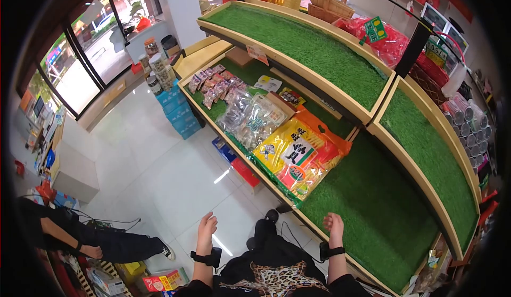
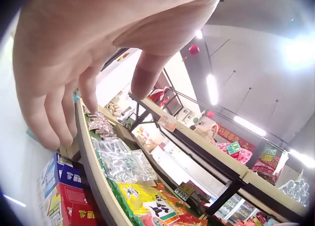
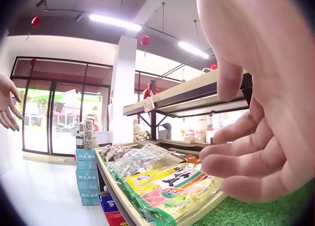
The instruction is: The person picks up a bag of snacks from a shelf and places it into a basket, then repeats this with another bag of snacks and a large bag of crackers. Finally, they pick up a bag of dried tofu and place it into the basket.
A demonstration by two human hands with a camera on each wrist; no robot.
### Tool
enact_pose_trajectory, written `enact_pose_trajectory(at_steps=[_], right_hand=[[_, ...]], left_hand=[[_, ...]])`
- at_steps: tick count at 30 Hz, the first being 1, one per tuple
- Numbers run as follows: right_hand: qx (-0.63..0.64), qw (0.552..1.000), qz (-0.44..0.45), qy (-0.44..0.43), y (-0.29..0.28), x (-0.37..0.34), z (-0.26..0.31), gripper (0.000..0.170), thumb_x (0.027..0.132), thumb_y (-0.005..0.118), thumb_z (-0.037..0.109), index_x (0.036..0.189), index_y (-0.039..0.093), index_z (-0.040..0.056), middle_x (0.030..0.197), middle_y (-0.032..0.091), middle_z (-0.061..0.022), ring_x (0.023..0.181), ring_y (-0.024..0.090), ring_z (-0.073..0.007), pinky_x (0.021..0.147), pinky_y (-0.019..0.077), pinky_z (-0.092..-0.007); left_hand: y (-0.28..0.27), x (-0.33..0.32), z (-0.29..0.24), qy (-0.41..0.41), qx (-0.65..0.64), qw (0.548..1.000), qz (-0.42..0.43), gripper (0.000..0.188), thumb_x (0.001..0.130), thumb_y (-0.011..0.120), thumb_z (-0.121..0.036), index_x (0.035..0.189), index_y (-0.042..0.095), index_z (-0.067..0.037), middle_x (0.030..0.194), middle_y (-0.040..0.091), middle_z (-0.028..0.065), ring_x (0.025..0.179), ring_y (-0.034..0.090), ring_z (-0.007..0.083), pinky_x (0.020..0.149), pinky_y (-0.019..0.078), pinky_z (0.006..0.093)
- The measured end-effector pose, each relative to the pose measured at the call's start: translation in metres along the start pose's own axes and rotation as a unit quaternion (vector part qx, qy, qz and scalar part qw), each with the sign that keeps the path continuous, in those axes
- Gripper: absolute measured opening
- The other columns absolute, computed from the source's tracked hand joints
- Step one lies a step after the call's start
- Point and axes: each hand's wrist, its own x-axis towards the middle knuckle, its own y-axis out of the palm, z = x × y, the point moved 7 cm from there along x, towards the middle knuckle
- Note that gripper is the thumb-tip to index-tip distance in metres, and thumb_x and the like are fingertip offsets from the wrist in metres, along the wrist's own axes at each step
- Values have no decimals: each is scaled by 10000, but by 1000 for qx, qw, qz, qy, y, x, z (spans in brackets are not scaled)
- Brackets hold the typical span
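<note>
My left hand (image 1: pixel 207 228) hangs in the air in front of the shelf, its fingers loosely bent and holding nothing. Over the near edge of the lower shelf is my right hand (image 1: pixel 334 227), likewise relaxed, with nothing in its fingers. Nearest to both lies a large yellow and orange snack bag (image 1: pixel 298 151), flat on the green turf. Beside it are clear plastic packets (image 1: pixel 250 117), and farther along sit several small pink-brown packets (image 1: pixel 217 84). In the right wrist view the fingers (image 3: pixel 246 162) overlap the yellow bag's right end without gripping it.
A raised turf-lined shelf (image 1: pixel 298 42) runs behind the lower shelf (image 1: pixel 372 212). Blue boxes (image 1: pixel 178 108) with jars (image 1: pixel 159 65) on top stand at its far end. Red and blue boxes (image 1: pixel 245 172) are under its front edge. Another person's leg (image 1: pixel 122 244) is at the left.
</note>
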Motion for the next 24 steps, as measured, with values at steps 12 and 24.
enact_pose_trajectory(at_steps=[12, 24], right_hand=[[-55, 998, -10, 20, 31, 115, 18, 242, 857, 506, 239, 1009, 549, 56, 835, 629, -49, 684, 571, -112, 578, 408, -241], [-32, 996, -68, -38, 23, 118, 4, 222, 821, 515, 152, 1002, 547, 27, 812, 591, -39, 664, 535, -94, 565, 401, -228]], left_hand=[[91, 102, -107, 65, 82, 994, 32, 460, 846, 512, -276, 1235, 459, -36, 1100, 545, 89, 1028, 512, 183, 878, 391, 297], [236, 147, -113, 34, 207, 953, 218, 455, 845, 533, -296, 1220, 488, -42, 1030, 549, 44, 974, 512, 147, 848, 392, 290]])
